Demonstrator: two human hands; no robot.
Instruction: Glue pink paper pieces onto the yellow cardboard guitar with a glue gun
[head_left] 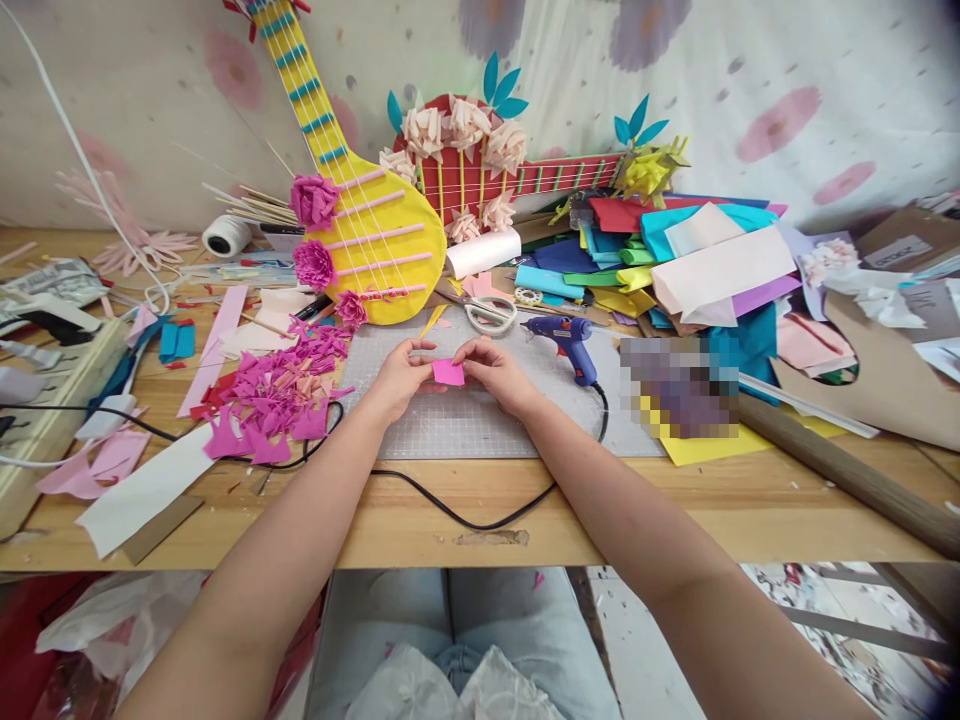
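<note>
A small bright pink square of paper [448, 373] is held up over the grey cutting mat [480, 425]. My left hand [399, 380] pinches its left edge, with the fingers curled toward the middle. On the other side, my right hand [496, 374] grips the upper right edge between thumb and fingertips. Just beyond the hands lie white-handled scissors [492, 316]. A blue glue gun [566, 343] rests on the mat to the right. Left of my left hand is a heap of magenta paper cuttings [281, 390].
Behind the mat lean a yellow paper instrument [390, 245] with magenta flowers and a red one [469, 175] with pale flowers. Stacked coloured sheets [720, 250] lie at the right, near a wooden stick [847, 470]. A black cord [480, 525] loops across the table front. A power strip [56, 410] sits far left.
</note>
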